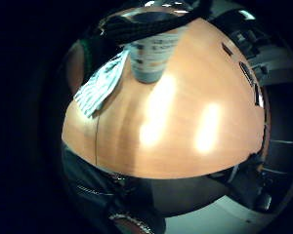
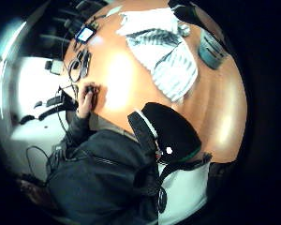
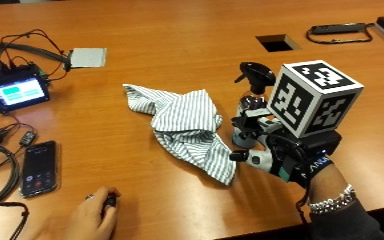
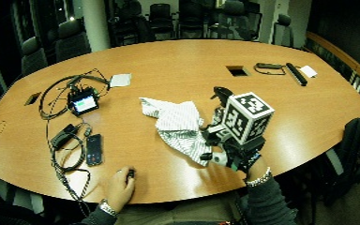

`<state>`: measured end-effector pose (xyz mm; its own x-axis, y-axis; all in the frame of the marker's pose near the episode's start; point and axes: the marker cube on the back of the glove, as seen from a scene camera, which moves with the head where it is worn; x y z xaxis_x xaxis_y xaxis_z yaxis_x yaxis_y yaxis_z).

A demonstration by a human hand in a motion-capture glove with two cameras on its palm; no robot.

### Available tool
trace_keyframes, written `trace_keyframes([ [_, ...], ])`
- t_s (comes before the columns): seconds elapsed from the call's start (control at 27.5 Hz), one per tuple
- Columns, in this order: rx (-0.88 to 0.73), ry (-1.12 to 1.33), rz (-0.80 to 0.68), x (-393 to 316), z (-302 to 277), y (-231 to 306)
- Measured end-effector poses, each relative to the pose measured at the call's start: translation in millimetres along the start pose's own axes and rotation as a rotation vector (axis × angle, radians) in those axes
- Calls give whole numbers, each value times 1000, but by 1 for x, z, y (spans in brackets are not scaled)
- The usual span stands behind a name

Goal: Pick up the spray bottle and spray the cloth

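Observation:
A clear spray bottle (image 3: pixel 250 102) with a black trigger head stands upright on the wooden table (image 3: pixel 179 30), just right of a crumpled grey-and-white striped cloth (image 3: pixel 189 122). My gloved right hand (image 3: pixel 292 150) hovers close on the near-right side of the bottle, fingers reaching toward its lower body. None of them visibly wraps it. In the little finger side view the bottle (image 1: pixel 151 56) stands on the table beside the cloth (image 1: pixel 100 85). The thumb side view shows the bottle (image 2: pixel 210 49) apart from my thumb (image 2: pixel 171 131), with the cloth (image 2: pixel 166 56) spread alongside. The wide view shows my hand (image 4: pixel 239 152) at the bottle (image 4: pixel 219 105).
A phone (image 3: pixel 37 167), a small lit screen device (image 3: pixel 17 92) and cables lie at the left. The bare left hand (image 3: pixel 95 215) rests on a small black object near the front edge. A grey card (image 3: pixel 87 57) and a table cutout (image 3: pixel 277 43) lie farther back.

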<state>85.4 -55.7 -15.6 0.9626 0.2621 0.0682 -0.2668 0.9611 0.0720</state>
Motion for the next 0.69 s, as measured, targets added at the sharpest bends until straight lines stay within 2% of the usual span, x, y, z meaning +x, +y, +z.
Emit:
trace_keyframes([
  [0.18, 88, -5, 123, 25, -5, -12],
  [0.54, 374, -6, 354, 54, -17, -34],
  [0.69, 435, -118, 404, 60, -10, -42],
])
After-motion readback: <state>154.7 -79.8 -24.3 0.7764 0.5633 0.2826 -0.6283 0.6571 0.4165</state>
